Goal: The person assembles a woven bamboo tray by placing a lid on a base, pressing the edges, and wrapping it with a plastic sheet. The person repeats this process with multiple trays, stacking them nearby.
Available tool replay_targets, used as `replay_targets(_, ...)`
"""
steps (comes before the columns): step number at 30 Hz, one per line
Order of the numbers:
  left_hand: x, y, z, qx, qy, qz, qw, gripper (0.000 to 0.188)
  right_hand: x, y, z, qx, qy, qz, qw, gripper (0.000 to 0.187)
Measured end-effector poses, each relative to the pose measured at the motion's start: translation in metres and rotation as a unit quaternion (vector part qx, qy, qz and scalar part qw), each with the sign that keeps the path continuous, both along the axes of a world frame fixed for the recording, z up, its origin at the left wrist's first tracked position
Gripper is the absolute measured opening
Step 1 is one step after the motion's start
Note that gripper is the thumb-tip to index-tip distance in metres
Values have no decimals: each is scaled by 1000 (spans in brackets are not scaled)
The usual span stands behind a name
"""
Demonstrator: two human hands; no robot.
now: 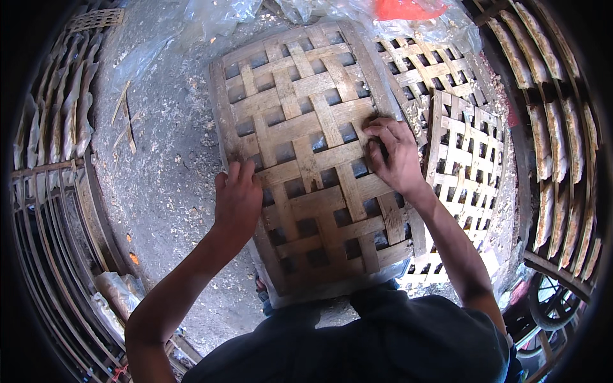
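Note:
A large woven bamboo tray (316,124) with a wooden frame lies lengthwise in front of me, its near end close to my body. My left hand (237,199) is closed on the tray's left edge, fingertips curled over the frame. On the opposite side, my right hand (397,156) bends its fingers over the right frame and the slat ends, a little farther away than the left. Clear plastic shows along the tray's near edge; what lies beneath the weave is mostly hidden.
More woven trays (469,159) lie at the right. Clear plastic sheeting (294,9) and a red plastic piece (408,8) lie at the far side. Racks (57,115) stand on both sides. A spoked wheel (554,303) is at lower right. Bamboo strips (129,124) lie on the floor.

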State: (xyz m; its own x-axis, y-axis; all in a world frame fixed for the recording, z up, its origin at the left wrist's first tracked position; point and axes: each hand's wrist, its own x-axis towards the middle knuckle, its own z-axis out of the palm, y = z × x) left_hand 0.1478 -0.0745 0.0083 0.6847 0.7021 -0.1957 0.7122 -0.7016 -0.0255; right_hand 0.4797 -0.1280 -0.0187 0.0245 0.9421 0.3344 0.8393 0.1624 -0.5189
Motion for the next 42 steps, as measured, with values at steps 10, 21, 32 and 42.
replay_targets(10, -90, 59, 4, -63, -273, 230, 932, 14, 26, 58, 18, -96, -44, -60, 993, 31)
replay_targets(21, -196, 68, -19, 24, -51, 287, 956, 30, 35, 108, -16, -102, -280, -57, 953, 25)
replay_targets(32, -89, 97, -5, 64, -156, 149, 974, 37, 35, 109, -11, -29, -178, -69, 981, 16)
replay_targets(42, -14, 150, -6, 16, -66, 84, 994, 36, 139, 8, -20, -173, 107, -224, 953, 28)
